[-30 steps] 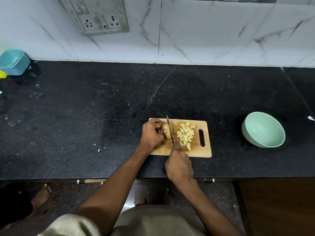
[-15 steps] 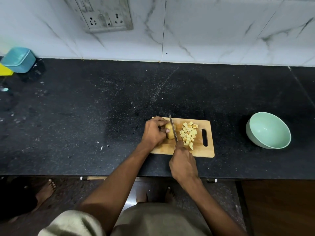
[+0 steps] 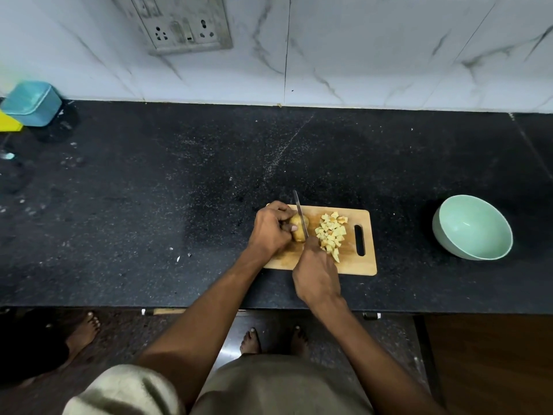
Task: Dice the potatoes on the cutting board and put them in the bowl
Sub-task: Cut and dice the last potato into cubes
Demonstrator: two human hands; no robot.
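A wooden cutting board (image 3: 363, 265) with a handle slot lies near the front edge of the black counter. My left hand (image 3: 269, 230) grips a piece of potato (image 3: 298, 232) on the board's left part. My right hand (image 3: 315, 274) holds a knife (image 3: 300, 212) whose blade stands on the potato's right side, tip pointing toward the wall. A heap of yellow potato dice (image 3: 330, 233) lies on the board just right of the blade. The pale green bowl (image 3: 472, 227) stands on the counter to the right of the board, and nothing shows inside it.
A blue box (image 3: 31, 103) and a yellow object (image 3: 9, 122) sit at the far left by the marble wall. A socket plate (image 3: 182, 22) hangs on the wall. Small scraps (image 3: 182, 256) lie left of the board. Another person's bare foot (image 3: 82, 332) stands on the floor at left.
The view has shifted slightly. My hands stay on the potato and the knife, with the blade still at the potato's right side; the heap of dice looks the same.
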